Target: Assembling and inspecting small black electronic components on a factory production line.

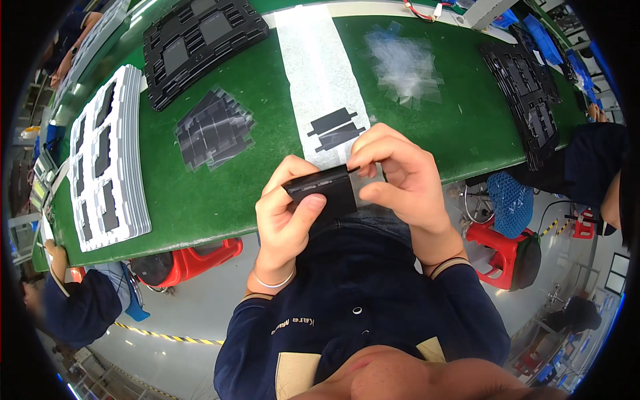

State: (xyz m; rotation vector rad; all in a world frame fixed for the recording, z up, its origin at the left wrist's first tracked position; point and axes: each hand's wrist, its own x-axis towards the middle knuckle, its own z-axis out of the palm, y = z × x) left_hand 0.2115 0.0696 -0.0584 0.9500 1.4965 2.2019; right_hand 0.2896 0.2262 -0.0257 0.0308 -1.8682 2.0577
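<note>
My left hand (283, 217) is closed round a flat black rectangular case-like part (341, 197), tilted so a narrow edge with small slots faces up. The fingers of my right hand (410, 183) are bent at the part's right end. A piece of translucent film (368, 179) shows between its thumb and fingers, beside the part; where exactly it is pinched is partly hidden. Just beyond my hands, two flat black pieces with small tabs (335, 129) lie on a white strip (317, 57) that runs across the green table (267, 113).
Dark film sheets (215, 130) lie fanned to the left, clear film sheets (403, 63) far right. Black trays (200, 40) stand far left, another black tray (527, 100) at right. Stacked white trays (113, 160) hold black parts. Red stools (497, 253) stand below the table; co-workers sit both sides.
</note>
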